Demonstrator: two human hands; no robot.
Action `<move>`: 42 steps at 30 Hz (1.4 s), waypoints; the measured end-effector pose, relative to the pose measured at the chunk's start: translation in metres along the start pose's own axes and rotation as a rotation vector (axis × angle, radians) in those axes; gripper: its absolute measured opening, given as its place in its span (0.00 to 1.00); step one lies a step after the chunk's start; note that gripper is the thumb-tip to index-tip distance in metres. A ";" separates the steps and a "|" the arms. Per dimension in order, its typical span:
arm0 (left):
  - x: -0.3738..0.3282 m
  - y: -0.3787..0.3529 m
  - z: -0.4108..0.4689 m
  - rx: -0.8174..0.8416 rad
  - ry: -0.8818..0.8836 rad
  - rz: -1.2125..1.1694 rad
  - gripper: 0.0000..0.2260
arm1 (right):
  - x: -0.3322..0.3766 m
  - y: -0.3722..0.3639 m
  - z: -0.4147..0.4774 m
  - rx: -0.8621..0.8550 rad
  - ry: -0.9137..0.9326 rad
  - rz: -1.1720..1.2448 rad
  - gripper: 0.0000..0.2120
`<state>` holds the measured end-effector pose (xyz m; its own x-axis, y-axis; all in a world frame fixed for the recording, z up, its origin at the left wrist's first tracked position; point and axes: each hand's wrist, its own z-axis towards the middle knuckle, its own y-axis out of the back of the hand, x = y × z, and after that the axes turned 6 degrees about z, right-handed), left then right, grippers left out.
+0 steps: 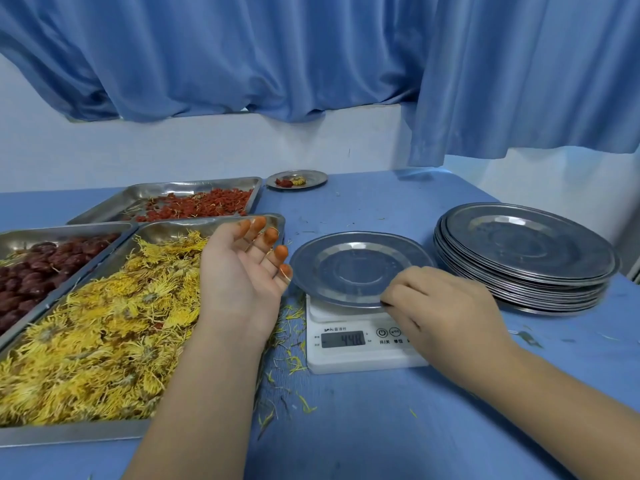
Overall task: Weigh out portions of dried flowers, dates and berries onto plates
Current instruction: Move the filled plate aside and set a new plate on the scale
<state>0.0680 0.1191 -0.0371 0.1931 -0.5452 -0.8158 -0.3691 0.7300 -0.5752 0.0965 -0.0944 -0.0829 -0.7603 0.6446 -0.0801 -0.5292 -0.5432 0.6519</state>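
Note:
An empty steel plate (349, 265) sits on a white digital scale (363, 355) at the table's middle. My right hand (440, 306) pinches the plate's near rim. My left hand (242, 268) hovers palm up with relaxed, orange-stained fingers over the right edge of the tray of yellow dried flowers (104, 327), its little finger at the plate's left rim. Behind are a tray of dark red dates (31, 271) and a tray of red berries (201, 204). A filled plate (296, 179) stands at the back.
A stack of several empty steel plates (526, 258) stands right of the scale. Loose yellow petals (291, 341) lie scattered on the blue table (381, 427) between tray and scale. A blue curtain (311, 57) hangs over the white wall behind.

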 end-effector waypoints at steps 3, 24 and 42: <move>0.000 0.000 0.000 0.004 0.006 0.013 0.07 | -0.001 0.007 -0.001 0.022 -0.002 0.134 0.02; 0.008 -0.002 -0.002 0.046 0.046 0.140 0.09 | -0.027 0.037 -0.013 0.663 -0.241 0.254 0.17; 0.002 -0.002 -0.004 -0.032 -0.030 0.159 0.08 | -0.017 0.025 -0.021 0.502 -0.356 0.343 0.13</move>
<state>0.0651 0.1148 -0.0376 0.1570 -0.4106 -0.8982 -0.4255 0.7926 -0.4367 0.0881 -0.1305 -0.0813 -0.6386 0.6645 0.3882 0.0216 -0.4887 0.8722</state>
